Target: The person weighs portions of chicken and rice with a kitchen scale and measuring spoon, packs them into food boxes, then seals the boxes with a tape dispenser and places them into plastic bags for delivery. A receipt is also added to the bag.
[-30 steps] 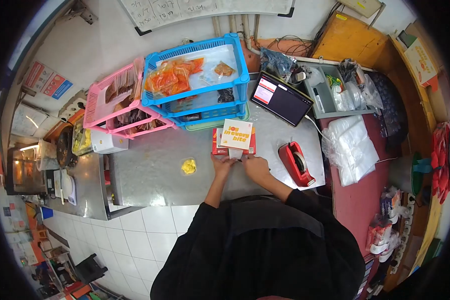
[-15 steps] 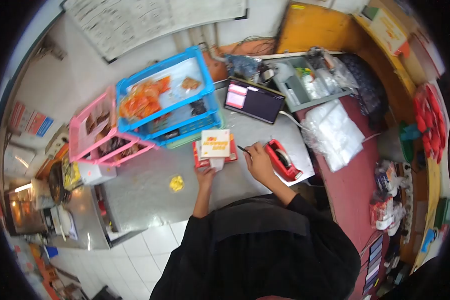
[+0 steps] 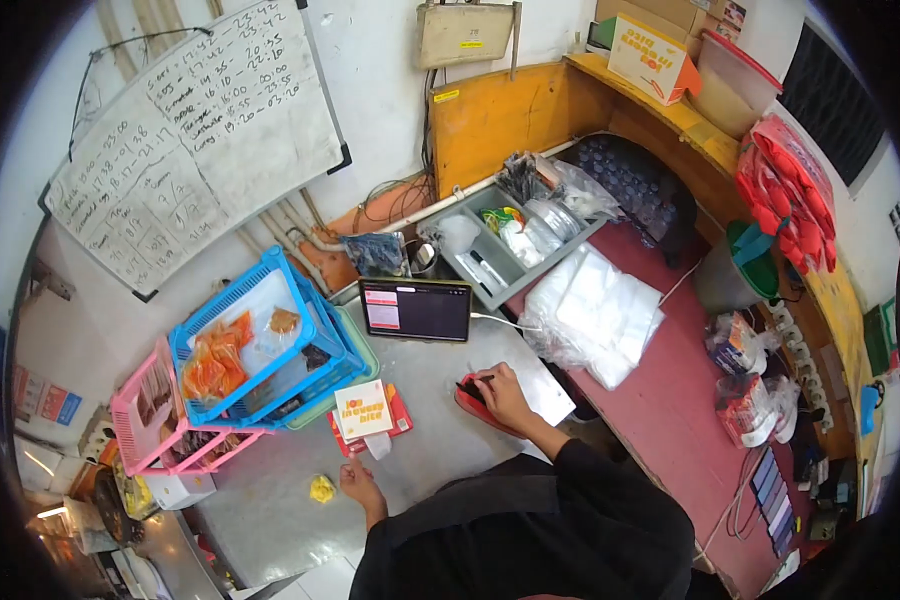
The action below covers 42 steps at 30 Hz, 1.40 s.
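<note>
My left hand is just below a white box with orange lettering, apart from it, fingers partly raised with nothing visible in them. The box lies on red packaging on the metal table, with a small white paper at its lower edge. My right hand holds a dark pen over the red tape dispenser, partly hiding it. A yellow crumpled item lies left of my left hand.
A tablet stands behind the box. Blue baskets and a pink basket are on the left. A grey divided tray and clear plastic bags are at the right back.
The view has turned and tilted upward, showing more of the whiteboard. My left hand has come away from the box and paper. My right hand, with the pen, has moved over the tape dispenser.
</note>
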{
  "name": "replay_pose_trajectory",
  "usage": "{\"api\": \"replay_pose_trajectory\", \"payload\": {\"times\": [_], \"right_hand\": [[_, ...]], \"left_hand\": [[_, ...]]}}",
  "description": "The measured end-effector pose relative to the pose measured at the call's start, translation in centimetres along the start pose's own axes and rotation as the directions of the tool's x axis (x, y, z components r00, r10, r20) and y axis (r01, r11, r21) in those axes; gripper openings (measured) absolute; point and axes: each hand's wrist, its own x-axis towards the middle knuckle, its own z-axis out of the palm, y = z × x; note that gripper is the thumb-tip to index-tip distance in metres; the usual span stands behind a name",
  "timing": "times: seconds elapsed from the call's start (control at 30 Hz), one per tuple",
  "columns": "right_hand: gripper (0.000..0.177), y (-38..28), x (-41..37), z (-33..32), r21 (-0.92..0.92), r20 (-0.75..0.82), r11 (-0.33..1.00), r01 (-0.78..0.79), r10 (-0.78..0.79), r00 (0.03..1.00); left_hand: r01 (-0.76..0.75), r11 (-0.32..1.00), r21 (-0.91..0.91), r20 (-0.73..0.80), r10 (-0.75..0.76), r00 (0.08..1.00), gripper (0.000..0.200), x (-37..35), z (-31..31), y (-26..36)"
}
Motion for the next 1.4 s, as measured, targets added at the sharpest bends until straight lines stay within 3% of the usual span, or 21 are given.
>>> {"api": "replay_pose_trajectory", "payload": {"times": [0.07,0.13,0.2,0.27,0.33,0.37,0.43,0.47,0.5,0.57,0.67,0.73,0.87,0.93,1.0,1.07,1.2,1.27,1.3,1.33,1.4], "right_hand": [[0.011,-0.6,0.6,-1.1,-0.021,0.116,1.0,-0.024,0.026,0.993],[0.01,0.7,0.8,-0.7,0.04,0.095,0.999,0.019,-0.022,0.995],[0.01,1.8,0.8,-0.5,-0.028,0.295,0.99,0.139,-0.124,0.947],[0.018,3.6,0.7,-0.2,-0.04,0.343,0.989,0.141,-0.119,0.932],[0.033,3.0,2.3,-1.6,-0.056,0.448,0.97,0.238,-0.189,0.874],[0.045,2.6,3.8,-2.3,-0.032,0.407,0.967,0.253,-0.219,0.887],[0.037,5.5,7.4,-2.0,0.172,0.176,0.955,0.243,-0.273,0.946],[0.03,7.2,10.3,-2.0,0.115,0.054,0.958,0.263,-0.27,0.961],[0.021,8.5,14.0,-2.3,-0.042,0.126,0.957,0.288,-0.281,0.951],[0.017,10.8,20.8,-1.6,-0.237,-0.089,0.941,0.24,-0.268,0.959],[0.023,15.8,26.1,0.0,-0.352,0.016,0.889,0.293,-0.307,0.951],[0.021,16.9,27.5,0.4,-0.43,0.289,0.846,0.316,-0.202,0.936],[0.013,17.3,28.8,-0.7,-0.285,0.276,0.926,0.249,-0.17,0.946],[0.012,17.6,29.5,-1.2,-0.057,0.246,0.991,0.122,-0.105,0.964],[0.014,17.4,29.5,-1.7,-0.047,0.23,0.992,0.117,-0.103,0.968],[0.016,16.5,29.2,-2.2,0.118,0.157,0.993,-0.029,0.01,0.987],[0.02,12.9,27.5,-3.7,0.171,-0.004,0.983,-0.07,0.072,0.997],[0.016,11.2,26.8,-3.9,0.399,-0.029,0.909,-0.123,0.147,0.989],[0.016,9.6,26.2,-4.2,0.399,-0.026,0.909,-0.12,0.142,0.99],[0.016,7.4,25.1,-4.7,0.536,0.106,0.82,-0.202,0.172,0.979],[0.016,1.7,21.8,-5.2,0.738,0.392,0.516,-0.436,0.199,0.898]], "left_hand": [[-0.04,0.997,0.06,-0.042,0.043,0.998,0.039,0.1,0.8,0.3],[-0.064,0.998,-0.014,-0.069,0.063,0.996,0.035,-0.3,1.8,1.4],[-0.116,0.99,0.08,-0.079,0.122,0.989,0.027,-0.3,2.2,1.4],[-0.158,0.973,0.169,-0.09,0.175,0.981,0.021,-0.6,2.5,1.0],[-0.187,0.98,0.074,-0.176,0.197,0.964,0.02,-1.0,2.7,0.8],[-0.185,0.979,0.083,-0.193,0.198,0.961,0.02,-1.2,2.5,0.7],[-0.212,0.931,0.297,-0.305,0.303,0.903,0.03,-1.4,2.4,0.5],[-0.205,0.931,0.302,-0.317,0.301,0.9,0.03,-1.4,2.2,0.2],[-0.193,0.95,0.244,-0.287,0.261,0.922,0.032,-1.4,1.8,-0.2],[-0.174,0.967,0.186,-0.261,0.219,0.94,0.035,-2.1,1.8,-0.4],[-0.122,0.991,0.051,-0.282,0.132,0.95,0.039,-1.8,2.5,0.7],[-0.118,0.985,0.123,-0.264,0.147,0.953,0.038,-2.4,2.4,0.9],[-0.126,0.987,0.104,-0.301,0.152,0.942,0.036,-2.8,2.9,1.5],[-0.117,0.99,0.074,-0.337,0.136,0.932,0.036,-2.9,3.3,1.4],[-0.107,0.991,0.083,-0.326,0.129,0.937,0.035,-3.3,3.9,2.4],[-0.099,0.991,0.087,-0.313,0.121,0.942,0.035,-3.4,4.5,3.0],[-0.176,0.972,0.157,-0.274,0.214,0.938,0.036,-2.8,3.7,2.6],[-0.199,0.966,0.163,-0.279,0.238,0.93,0.037,-2.7,3.6,2.3],[-0.256,0.946,0.199,-0.235,0.3,0.924,0.039,-2.7,4.0,3.4],[-0.311,0.921,0.235,-0.195,0.358,0.913,0.041,-2.7,4.5,4.7],[-0.277,0.96,-0.047,0.083,0.28,0.956,0.052,-2.8,6.5,8.3]]}}
